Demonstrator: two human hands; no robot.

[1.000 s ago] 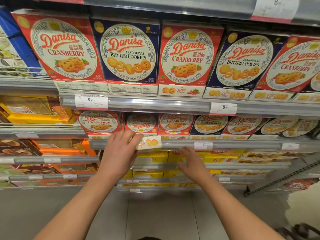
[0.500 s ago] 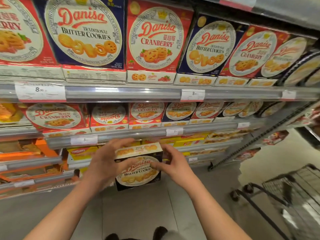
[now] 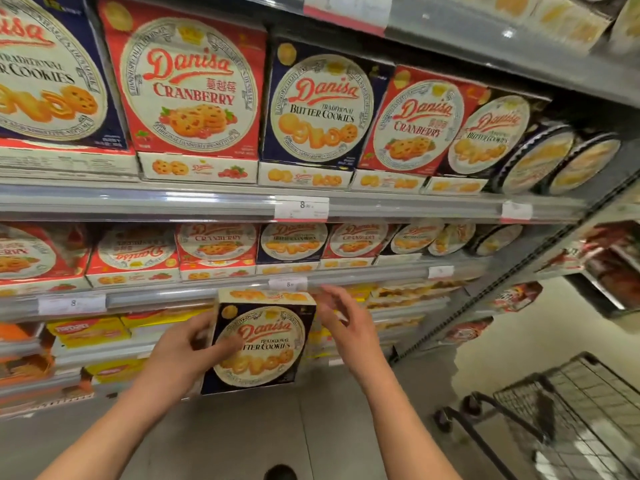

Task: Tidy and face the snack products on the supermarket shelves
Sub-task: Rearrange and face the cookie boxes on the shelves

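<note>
Lifted higher, one butter cookie box (image 3: 263, 344) sits gripped in left hand (image 3: 180, 355); right hand (image 3: 346, 327) now spread, released.

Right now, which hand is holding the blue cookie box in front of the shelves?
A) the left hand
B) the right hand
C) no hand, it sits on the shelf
A: the left hand grips the left edge of the blue butter cookie box, thumb on its front, while the right hand hangs open beside the box's right side without gripping it.
</note>
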